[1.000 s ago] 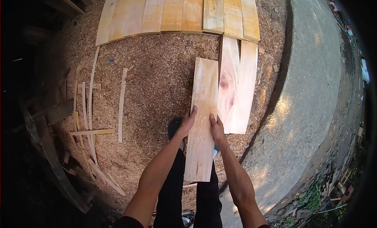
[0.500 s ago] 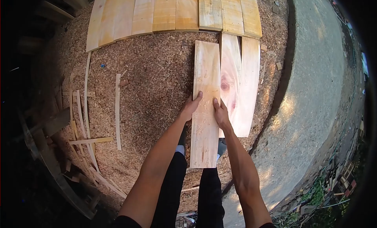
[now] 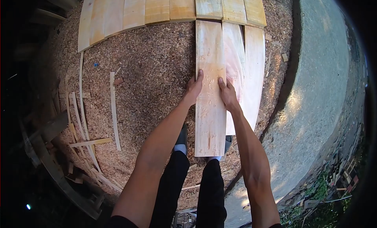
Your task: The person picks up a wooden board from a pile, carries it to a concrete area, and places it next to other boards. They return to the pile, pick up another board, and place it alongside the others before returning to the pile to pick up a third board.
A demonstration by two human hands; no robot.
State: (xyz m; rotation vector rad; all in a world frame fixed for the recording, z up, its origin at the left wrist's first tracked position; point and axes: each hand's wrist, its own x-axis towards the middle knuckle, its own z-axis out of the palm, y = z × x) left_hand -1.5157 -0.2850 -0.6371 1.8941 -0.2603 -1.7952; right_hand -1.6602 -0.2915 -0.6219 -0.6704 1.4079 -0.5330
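Pale wood plank [image 3: 210, 90] is held between both hands over the sawdust [image 3: 149, 71], just left of two laid planks [image 3: 255, 67]; its far end reaches the far row of boards [image 3: 157, 8]. The left hand [image 3: 194, 88] wraps its left edge and the right hand [image 3: 228, 95] wraps its right edge, thumbs on top, fingers curled under. I think the right fingers could get pinched, because that edge is tight against the next plank; a splinter could bite; the plank could land crooked on its neighbour. Compared with a second ago, the plank is farther from the legs; its far end is no longer short of the row.
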